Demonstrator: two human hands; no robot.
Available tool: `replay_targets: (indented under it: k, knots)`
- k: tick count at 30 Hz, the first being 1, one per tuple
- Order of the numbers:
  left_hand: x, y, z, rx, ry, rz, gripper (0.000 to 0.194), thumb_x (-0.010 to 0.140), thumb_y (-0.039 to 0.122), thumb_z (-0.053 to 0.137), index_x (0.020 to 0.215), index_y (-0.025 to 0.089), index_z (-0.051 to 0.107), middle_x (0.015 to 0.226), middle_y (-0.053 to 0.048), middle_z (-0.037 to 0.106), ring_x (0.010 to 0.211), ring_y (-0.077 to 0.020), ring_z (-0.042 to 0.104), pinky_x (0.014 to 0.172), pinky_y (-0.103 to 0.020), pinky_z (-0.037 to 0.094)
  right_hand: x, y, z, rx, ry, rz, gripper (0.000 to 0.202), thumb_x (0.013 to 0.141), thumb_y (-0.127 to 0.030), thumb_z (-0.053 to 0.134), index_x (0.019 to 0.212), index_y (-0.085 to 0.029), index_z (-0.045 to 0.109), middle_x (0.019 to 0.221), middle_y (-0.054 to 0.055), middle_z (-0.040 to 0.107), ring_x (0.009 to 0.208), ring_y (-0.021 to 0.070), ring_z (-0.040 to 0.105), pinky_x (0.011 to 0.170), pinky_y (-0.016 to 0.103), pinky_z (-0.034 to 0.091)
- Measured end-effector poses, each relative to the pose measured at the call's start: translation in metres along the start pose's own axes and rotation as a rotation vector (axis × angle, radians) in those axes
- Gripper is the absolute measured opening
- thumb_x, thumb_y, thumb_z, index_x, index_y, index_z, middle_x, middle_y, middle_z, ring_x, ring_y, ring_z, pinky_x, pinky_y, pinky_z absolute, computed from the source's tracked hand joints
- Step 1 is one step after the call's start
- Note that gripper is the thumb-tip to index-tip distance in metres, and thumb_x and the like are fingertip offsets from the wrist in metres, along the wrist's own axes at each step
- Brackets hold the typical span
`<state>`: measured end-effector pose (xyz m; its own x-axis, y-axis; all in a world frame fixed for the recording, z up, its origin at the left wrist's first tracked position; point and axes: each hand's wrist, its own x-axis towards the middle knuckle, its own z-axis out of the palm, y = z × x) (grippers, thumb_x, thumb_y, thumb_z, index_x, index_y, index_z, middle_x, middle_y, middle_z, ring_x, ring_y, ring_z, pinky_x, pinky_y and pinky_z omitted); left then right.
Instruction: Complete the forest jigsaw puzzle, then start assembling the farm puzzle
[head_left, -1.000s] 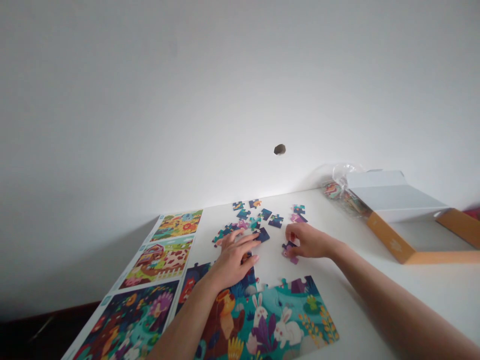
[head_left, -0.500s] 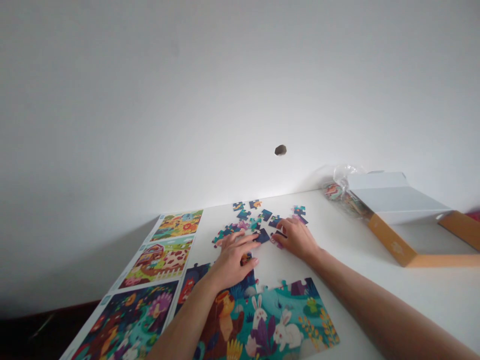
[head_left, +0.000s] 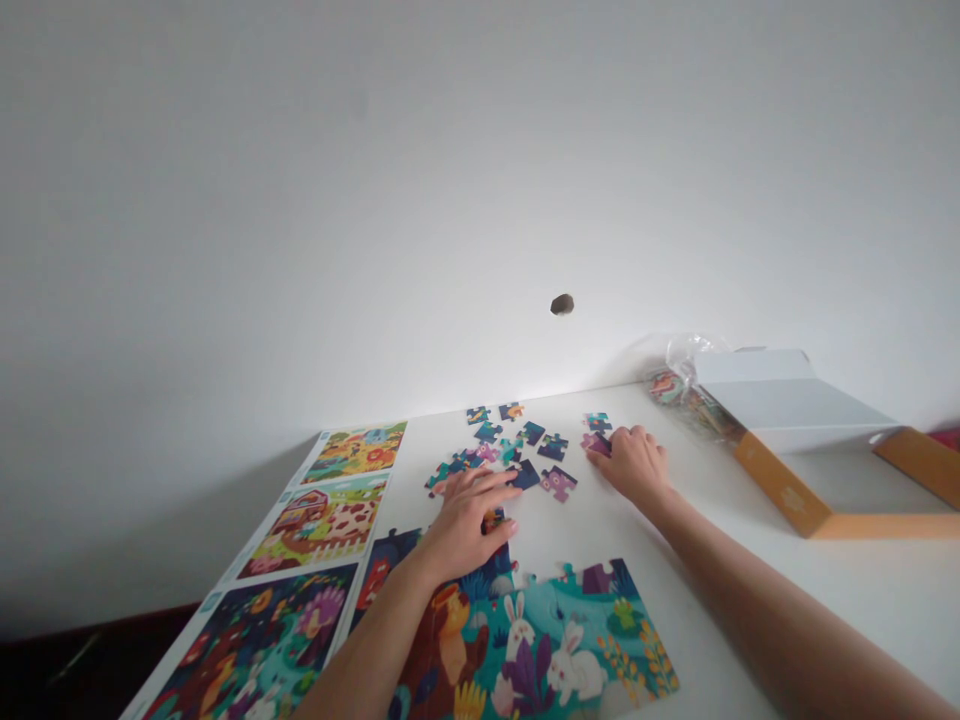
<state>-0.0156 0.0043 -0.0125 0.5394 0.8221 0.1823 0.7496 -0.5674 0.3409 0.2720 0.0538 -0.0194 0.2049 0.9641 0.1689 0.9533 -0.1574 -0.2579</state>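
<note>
The left hand [head_left: 466,522] lay with fingers [head_left: 498,495] spread; at its two o'clock, the right hand [head_left: 634,464] touched a purple piece [head_left: 594,442], its grip hidden.

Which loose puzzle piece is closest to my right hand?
The pink-and-dark piece by your right hand, just below a teal piece in the picture; other visible loose pieces lie farther from that hand.

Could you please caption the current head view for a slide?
Left hand over a partly assembled jigsaw; right hand at a purple piece.
</note>
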Motion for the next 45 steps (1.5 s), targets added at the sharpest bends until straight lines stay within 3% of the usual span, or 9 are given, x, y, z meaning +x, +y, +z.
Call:
replay_targets:
  k: [4,9,14,18,28,31,35,38,45]
  knots:
    - [0.000,0.000,0.000,0.003,0.008,0.005,0.037,0.084,0.034,0.060,0.122,0.032,0.062,0.139,0.001,0.054,0.129,-0.0277,0.040,0.108,-0.050,0.031,-0.002,-0.005,0.008,0.313,0.024,-0.103,0.019,0.088,-0.030,0.061,0.101,-0.019,0.055,0.080,0.005,0.064,0.074,0.0226,0.061,0.063,0.028,0.039]
    - [0.001,0.000,0.000,-0.004,0.012,0.002,0.040,0.084,0.035,0.061,0.124,0.032,0.061,0.138,0.000,0.055,0.129,-0.0274,0.041,0.109,-0.050,0.031,-0.013,-0.023,0.017,0.629,-0.061,-0.457,0.011,0.086,-0.026,0.062,0.096,-0.022,0.057,0.067,-0.004,0.060,0.063,0.0166,0.056,0.061,0.025,0.039]
    - [0.000,0.000,0.001,0.001,0.010,-0.009,0.038,0.084,0.035,0.060,0.122,0.032,0.062,0.138,0.001,0.055,0.129,-0.0269,0.041,0.109,-0.050,0.031,0.001,-0.015,0.026,0.395,0.058,-0.399,0.018,0.091,-0.031,0.059,0.106,-0.022,0.064,0.098,0.004,0.068,0.097,0.0240,0.056,0.084,0.034,0.040]
    - [0.000,0.001,0.001,-0.001,0.012,-0.007,0.039,0.084,0.035,0.061,0.122,0.032,0.062,0.138,0.002,0.055,0.129,-0.0270,0.041,0.109,-0.050,0.031,0.014,0.004,0.028,0.121,0.111,-0.189,0.032,0.094,-0.034,0.054,0.125,-0.026,0.058,0.134,0.007,0.053,0.120,0.0343,0.042,0.093,0.048,0.034]
    - [0.005,-0.006,0.004,-0.074,0.133,0.004,0.025,0.085,0.025,0.058,0.108,0.028,0.069,0.124,-0.002,0.064,0.119,-0.0214,0.052,0.105,-0.041,0.039,0.009,-0.001,0.018,0.091,0.078,-0.203,0.017,0.089,-0.028,0.057,0.100,-0.021,0.069,0.106,0.010,0.063,0.102,0.0297,0.053,0.090,0.044,0.036]
    - [0.007,-0.015,0.007,-0.006,0.276,-0.106,0.023,0.085,0.022,0.057,0.102,0.027,0.071,0.119,-0.003,0.065,0.115,-0.0208,0.055,0.103,-0.039,0.041,0.003,-0.008,0.014,0.177,0.056,-0.439,0.029,0.090,-0.034,0.060,0.117,-0.025,0.064,0.126,0.010,0.056,0.116,0.0303,0.046,0.094,0.044,0.035]
    - [0.005,-0.024,0.009,0.189,0.368,-0.409,0.028,0.081,0.030,0.060,0.108,0.028,0.070,0.123,-0.006,0.062,0.116,-0.0267,0.054,0.102,-0.046,0.041,-0.007,-0.015,0.013,0.225,-0.055,-0.772,0.044,0.086,-0.049,0.065,0.127,-0.034,0.059,0.145,0.006,0.038,0.131,0.0334,0.031,0.103,0.049,0.029]
    - [0.004,-0.027,0.010,0.237,0.337,-0.514,0.031,0.083,0.030,0.058,0.113,0.030,0.068,0.125,-0.007,0.060,0.116,-0.0279,0.053,0.099,-0.046,0.042,-0.008,-0.015,0.017,0.230,-0.042,-0.736,0.035,0.086,-0.050,0.065,0.117,-0.032,0.065,0.139,0.008,0.044,0.128,0.0323,0.036,0.101,0.049,0.030]
    - [0.004,-0.037,0.011,0.283,0.317,-0.539,0.038,0.086,0.015,0.047,0.116,0.028,0.068,0.119,-0.008,0.060,0.110,-0.0251,0.054,0.096,-0.040,0.044,-0.005,-0.014,0.021,0.196,0.032,-0.570,0.025,0.088,-0.037,0.064,0.111,-0.027,0.068,0.124,0.010,0.055,0.115,0.0290,0.046,0.097,0.047,0.034]
